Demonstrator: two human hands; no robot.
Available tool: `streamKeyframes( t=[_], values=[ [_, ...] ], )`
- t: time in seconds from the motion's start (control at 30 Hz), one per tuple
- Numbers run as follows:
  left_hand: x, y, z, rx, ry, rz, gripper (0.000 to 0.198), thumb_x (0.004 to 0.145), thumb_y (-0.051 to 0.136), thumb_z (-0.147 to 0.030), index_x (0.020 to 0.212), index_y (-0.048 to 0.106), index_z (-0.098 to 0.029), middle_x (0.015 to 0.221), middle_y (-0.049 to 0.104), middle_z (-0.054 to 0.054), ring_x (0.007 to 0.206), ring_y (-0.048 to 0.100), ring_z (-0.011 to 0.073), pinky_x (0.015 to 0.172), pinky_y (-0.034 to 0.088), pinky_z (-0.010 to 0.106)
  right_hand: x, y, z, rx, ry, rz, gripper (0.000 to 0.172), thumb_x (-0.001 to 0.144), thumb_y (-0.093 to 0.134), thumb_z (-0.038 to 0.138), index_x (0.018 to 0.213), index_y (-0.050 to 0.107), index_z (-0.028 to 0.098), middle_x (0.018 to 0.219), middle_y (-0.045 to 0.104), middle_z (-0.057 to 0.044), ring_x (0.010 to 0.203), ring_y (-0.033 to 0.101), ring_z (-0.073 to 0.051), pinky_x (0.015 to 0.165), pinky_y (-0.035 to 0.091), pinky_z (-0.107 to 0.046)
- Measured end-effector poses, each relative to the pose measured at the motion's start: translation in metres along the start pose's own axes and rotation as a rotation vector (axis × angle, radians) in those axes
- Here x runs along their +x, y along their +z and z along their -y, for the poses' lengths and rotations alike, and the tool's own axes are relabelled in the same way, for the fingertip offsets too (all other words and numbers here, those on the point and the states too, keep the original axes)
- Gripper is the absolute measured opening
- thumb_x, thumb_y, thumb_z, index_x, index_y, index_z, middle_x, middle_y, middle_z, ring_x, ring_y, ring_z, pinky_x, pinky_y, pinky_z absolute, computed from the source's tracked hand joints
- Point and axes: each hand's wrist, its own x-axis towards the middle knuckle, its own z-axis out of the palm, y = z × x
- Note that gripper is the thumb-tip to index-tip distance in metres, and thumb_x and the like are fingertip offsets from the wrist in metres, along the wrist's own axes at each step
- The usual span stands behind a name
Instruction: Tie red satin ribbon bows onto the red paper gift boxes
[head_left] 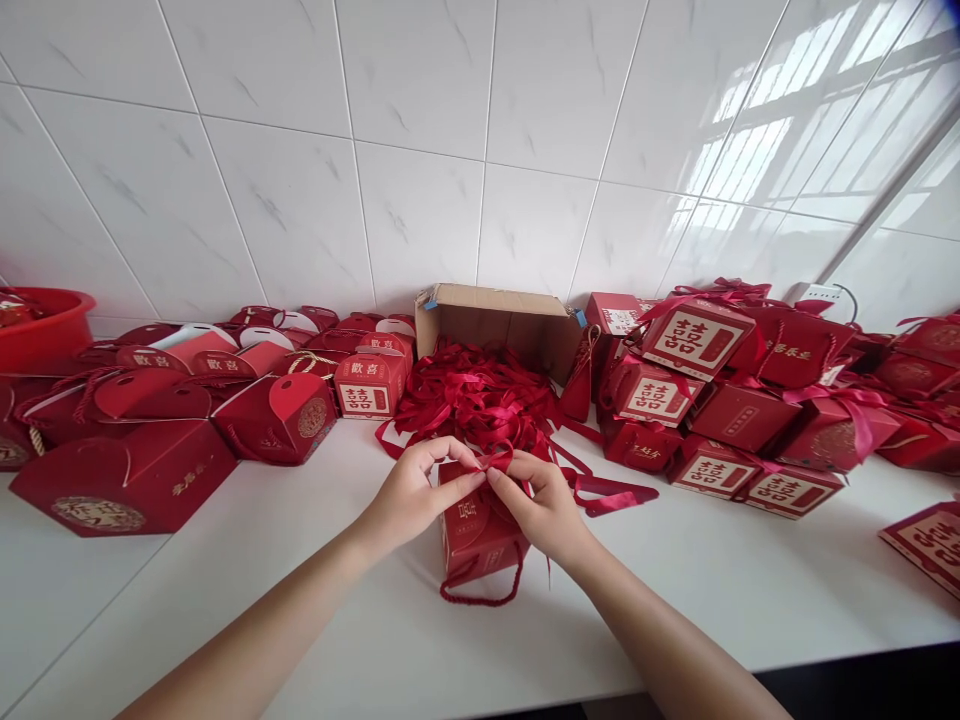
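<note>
A small red gift box (pixel 472 535) with gold print stands on the white counter (pixel 300 600) in front of me, a red cord handle hanging at its front. A red ribbon (pixel 600 493) lies over its top and trails off to the right. My left hand (pixel 412 492) pinches the ribbon at the box top with fingers closed. My right hand (pixel 538 505) pinches the same ribbon from the other side, fingertips nearly meeting the left ones. Behind the box lies a heap of red ribbons (pixel 472 395).
An open cardboard carton (pixel 499 320) stands against the tiled wall behind the ribbon heap. Several red gift boxes (pixel 150 420) without ribbons crowd the left; ribbon-tied ones (pixel 697 340) pile up on the right. A red basin (pixel 41 325) sits far left. One flat red box (pixel 930 540) lies at the right edge.
</note>
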Motion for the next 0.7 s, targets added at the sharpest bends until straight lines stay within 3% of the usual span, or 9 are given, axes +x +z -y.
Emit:
streamKeyframes(
  t=[0.17,0.37,0.57,0.7],
  values=[
    [-0.004,0.000,0.004,0.053,-0.018,0.042,0.015,0.087,0.054,-0.034,0.083,0.053,-0.020,0.093,0.063,0.003,0.093,0.061,0.0189,0.085,0.047,0.033,0.000,0.002,-0.006,0.076,0.042,-0.088,0.023,0.084,0.057,0.035,0.070,0.047,0.020,0.060,0.048,0.003,0.057,0.042,-0.011,0.053,0.035,-0.024],
    [-0.006,0.006,0.006,0.149,0.058,0.006,0.007,0.081,0.060,-0.023,0.080,0.054,-0.020,0.089,0.066,0.002,0.092,0.062,0.0194,0.083,0.047,0.032,-0.002,0.006,-0.010,0.118,0.020,-0.153,0.023,0.083,0.060,0.029,0.088,0.038,0.023,0.059,0.054,0.008,0.054,0.048,-0.011,0.054,0.037,-0.022],
    [-0.006,0.008,0.009,0.280,0.132,-0.103,0.011,0.074,0.059,-0.010,0.071,0.057,-0.021,0.086,0.067,0.003,0.088,0.062,0.0204,0.085,0.046,0.036,-0.004,0.001,-0.008,-0.181,-0.122,-0.211,0.011,0.085,0.058,0.025,0.095,0.060,0.021,0.076,0.062,-0.001,0.063,0.054,-0.013,0.061,0.046,-0.027],
    [-0.006,0.009,0.009,0.261,0.173,-0.103,0.012,0.075,0.057,-0.011,0.069,0.056,-0.021,0.085,0.067,0.004,0.086,0.063,0.0201,0.084,0.046,0.037,-0.007,-0.008,-0.007,-0.371,-0.213,-0.152,0.016,0.084,0.062,0.032,0.092,0.073,0.025,0.106,0.060,-0.010,0.097,0.055,-0.024,0.086,0.046,-0.042]
  ],
)
